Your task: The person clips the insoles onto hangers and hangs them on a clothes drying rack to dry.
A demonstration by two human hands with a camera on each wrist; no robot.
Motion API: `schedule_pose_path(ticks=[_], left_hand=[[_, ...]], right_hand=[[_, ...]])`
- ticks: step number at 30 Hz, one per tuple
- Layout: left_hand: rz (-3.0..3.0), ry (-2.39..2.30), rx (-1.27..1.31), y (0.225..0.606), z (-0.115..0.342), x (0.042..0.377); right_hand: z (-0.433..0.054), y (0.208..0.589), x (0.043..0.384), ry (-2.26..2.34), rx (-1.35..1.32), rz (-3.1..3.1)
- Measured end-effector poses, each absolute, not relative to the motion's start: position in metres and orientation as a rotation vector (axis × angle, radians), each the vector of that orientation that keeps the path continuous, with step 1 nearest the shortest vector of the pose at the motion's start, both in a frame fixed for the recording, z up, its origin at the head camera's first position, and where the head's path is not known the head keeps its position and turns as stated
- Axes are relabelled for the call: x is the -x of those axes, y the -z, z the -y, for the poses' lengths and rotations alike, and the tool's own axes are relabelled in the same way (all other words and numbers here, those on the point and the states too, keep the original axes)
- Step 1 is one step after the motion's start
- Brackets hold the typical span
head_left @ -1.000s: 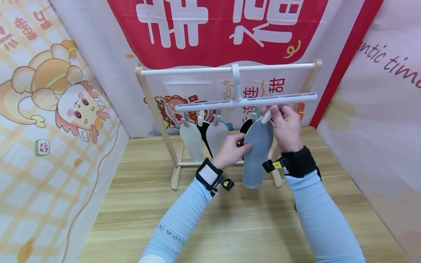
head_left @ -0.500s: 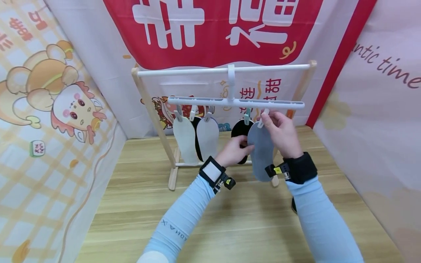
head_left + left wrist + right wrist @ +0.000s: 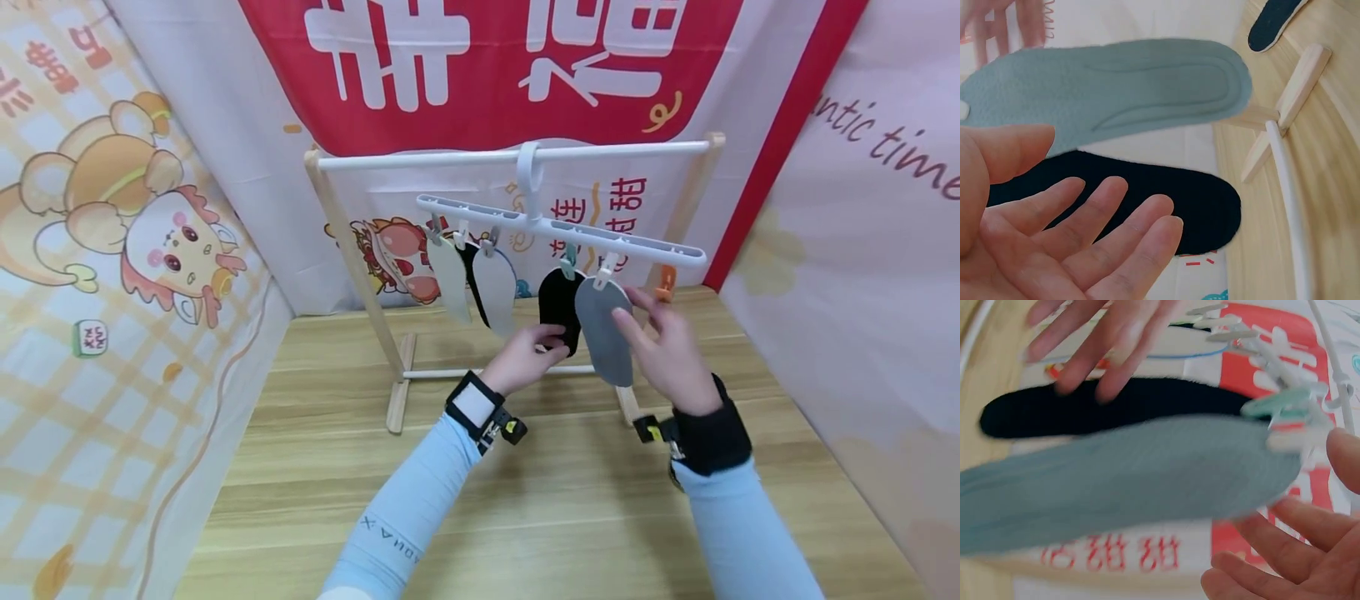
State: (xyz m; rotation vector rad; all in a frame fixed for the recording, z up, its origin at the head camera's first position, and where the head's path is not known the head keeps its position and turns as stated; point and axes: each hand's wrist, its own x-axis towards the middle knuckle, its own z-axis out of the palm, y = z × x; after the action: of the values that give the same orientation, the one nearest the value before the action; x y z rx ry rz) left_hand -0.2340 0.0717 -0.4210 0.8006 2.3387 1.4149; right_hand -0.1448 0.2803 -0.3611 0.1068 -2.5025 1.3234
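A grey insole [image 3: 604, 337] hangs from a white clip [image 3: 606, 271] near the right end of the white hanger [image 3: 630, 242]. Beside it, a black insole [image 3: 557, 298] hangs from a green clip [image 3: 568, 262]. My right hand [image 3: 673, 357] is at the grey insole's right edge; in the right wrist view its fingers are spread and loose, holding nothing. My left hand [image 3: 517, 362] is by the lower part of the black insole, and the left wrist view shows its fingers relaxed, loosely bent in front of that insole. Pale insoles [image 3: 495, 292] hang at the hanger's left side.
The hanger hooks over the top bar [image 3: 420, 161] of a wooden-legged rack standing on the wood-grain table [image 3: 315, 500]. An orange clip [image 3: 664, 282] hangs at the hanger's right end. Another dark insole [image 3: 1272, 25] lies on the table to the right.
My right hand has let go of the white clip and moved down and right. The grey insole now hangs by its clip. The hanger has swivelled, its right end nearer. My left hand has lowered slightly.
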Motion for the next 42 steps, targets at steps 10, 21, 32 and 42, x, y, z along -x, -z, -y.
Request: schedule_pose_path(ticks=[10, 21, 32, 42], left_hand=[[-2.319, -1.488, -0.767, 0.465, -0.026, 0.194], [-2.256, -1.648, -0.430, 0.511, 0.066, 0.128], [-2.277, -1.761, -0.299, 0.527, 0.100, 0.097], [-2.277, -1.765, -0.304, 0.520, 0.099, 0.094]], right_hand=[[-0.343, 0.452, 0.083, -1.138, 0.160, 2.584], [-0.395, 0.504, 0.072, -1.004, 0.448, 2.840], [-0.436, 0.537, 0.102, -0.819, 0.620, 3.162], [-0.426, 0.556, 0.138, -0.920, 0.796, 3.108]])
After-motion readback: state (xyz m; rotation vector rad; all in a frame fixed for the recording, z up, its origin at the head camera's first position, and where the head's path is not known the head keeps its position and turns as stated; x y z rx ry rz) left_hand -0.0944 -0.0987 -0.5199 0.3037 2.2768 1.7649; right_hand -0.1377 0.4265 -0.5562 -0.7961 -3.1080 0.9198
